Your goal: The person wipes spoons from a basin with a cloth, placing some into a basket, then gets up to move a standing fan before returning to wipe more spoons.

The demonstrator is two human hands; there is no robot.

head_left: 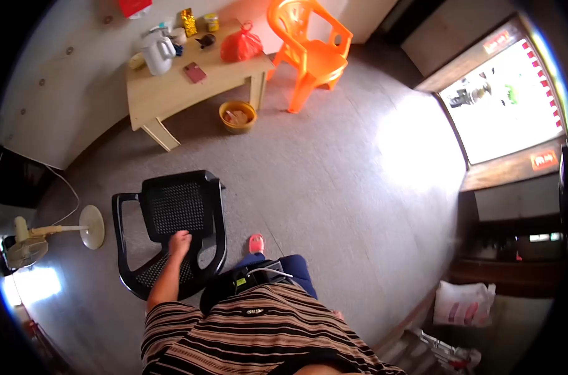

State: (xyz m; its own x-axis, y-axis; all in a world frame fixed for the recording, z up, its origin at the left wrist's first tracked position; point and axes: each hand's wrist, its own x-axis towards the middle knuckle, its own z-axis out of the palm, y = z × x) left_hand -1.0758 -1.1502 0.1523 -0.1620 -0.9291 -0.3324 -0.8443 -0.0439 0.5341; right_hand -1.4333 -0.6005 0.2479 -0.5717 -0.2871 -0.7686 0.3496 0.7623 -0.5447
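Note:
My left hand [180,244] is in front of my body, above the black plastic chair [174,203] with its woven-pattern back. Its fingers are curled in, and nothing shows in them. Whether the hand touches the chair I cannot tell. Only a small part of my right hand [338,314] shows, low beside my striped shirt, its fingers hidden. A dark pouch or device with a pale cable [268,272] sits at my waist.
A wooden table [171,97] by the wall holds a white jug [157,54], a phone [195,73] and a red bag [241,45]. Nearby are an orange chair [318,59] and a yellow bin [238,125]. A fan [31,247] stands left; a doorway [503,103] opens right.

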